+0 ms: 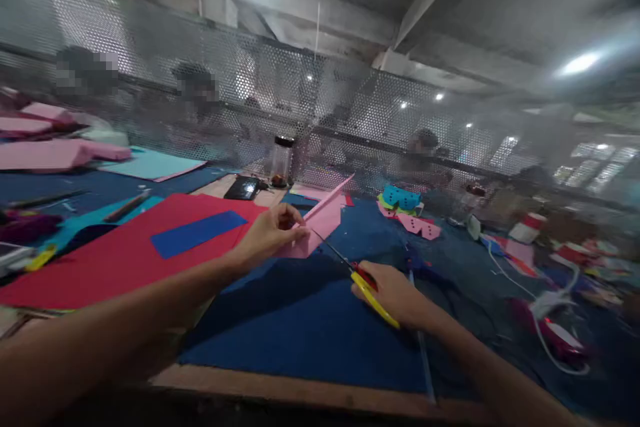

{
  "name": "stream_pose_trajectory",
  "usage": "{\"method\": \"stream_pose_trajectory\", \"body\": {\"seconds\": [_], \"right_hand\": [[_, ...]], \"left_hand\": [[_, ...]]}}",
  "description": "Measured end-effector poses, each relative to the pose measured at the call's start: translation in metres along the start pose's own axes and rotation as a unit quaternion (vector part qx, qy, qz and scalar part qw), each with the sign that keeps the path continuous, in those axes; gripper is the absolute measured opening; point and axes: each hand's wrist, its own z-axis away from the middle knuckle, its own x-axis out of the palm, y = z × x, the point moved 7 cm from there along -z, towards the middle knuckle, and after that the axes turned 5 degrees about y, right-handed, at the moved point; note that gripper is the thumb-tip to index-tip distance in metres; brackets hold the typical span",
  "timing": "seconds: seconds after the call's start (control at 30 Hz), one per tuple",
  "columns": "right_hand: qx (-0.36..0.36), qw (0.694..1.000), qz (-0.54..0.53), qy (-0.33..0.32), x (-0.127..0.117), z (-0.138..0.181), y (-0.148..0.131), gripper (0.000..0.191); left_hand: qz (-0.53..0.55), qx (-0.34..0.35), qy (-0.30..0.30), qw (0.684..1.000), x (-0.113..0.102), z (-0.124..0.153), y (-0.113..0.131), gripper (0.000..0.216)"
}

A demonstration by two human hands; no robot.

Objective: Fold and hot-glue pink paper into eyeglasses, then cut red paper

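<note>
Pinched between the fingers of my left hand [280, 230] is a folded sheet of pink paper [325, 219], raised above the dark blue table cover [310, 327]. My right hand [387, 290] grips scissors [371, 297] with yellow and red handles. Their blades point up and left, with the tips at the lower edge of the pink sheet close to my left fingertips. Whether the blades are parted is hard to make out. Left of my left hand, a blue paper strip [197, 233] lies on a large red sheet [110, 253].
A perforated metal screen [345, 107] runs along the back, with people blurred behind it. Before it stand a lidded jar [281, 161] and a black item [243, 187]. Cut blue and pink pieces [403, 199] lie right of centre. A white cord [537, 327] crosses the right side.
</note>
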Motion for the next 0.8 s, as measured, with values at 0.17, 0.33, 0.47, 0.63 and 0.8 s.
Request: {"method": "stream_pose_trajectory", "body": {"seconds": [0.17,0.33,0.47,0.63,0.8], "right_hand": [[0.000,1.000,0.010,-0.005,-0.0002,0.0019,-0.0013,0.021],[-0.003,1.000,0.015,-0.010,0.0013,0.0018,-0.0026,0.021],[-0.001,1.000,0.012,-0.012,0.0021,0.0015,-0.0019,0.020],[-0.005,1.000,0.008,-0.007,0.0023,0.0013,-0.0012,0.020],[-0.005,1.000,0.008,-0.005,0.0032,0.0012,0.0001,0.019]], "left_hand": [[-0.002,-0.002,-0.010,1.000,0.0023,0.0033,0.0027,0.027],[-0.011,-0.001,-0.008,1.000,0.0019,0.0046,0.0018,0.027],[-0.013,0.001,-0.006,1.000,0.0012,0.0046,0.0017,0.029],[-0.013,-0.001,-0.004,1.000,0.0013,0.0044,0.0026,0.030],[-0.007,-0.003,-0.003,1.000,0.0013,0.0044,0.0024,0.031]]}}
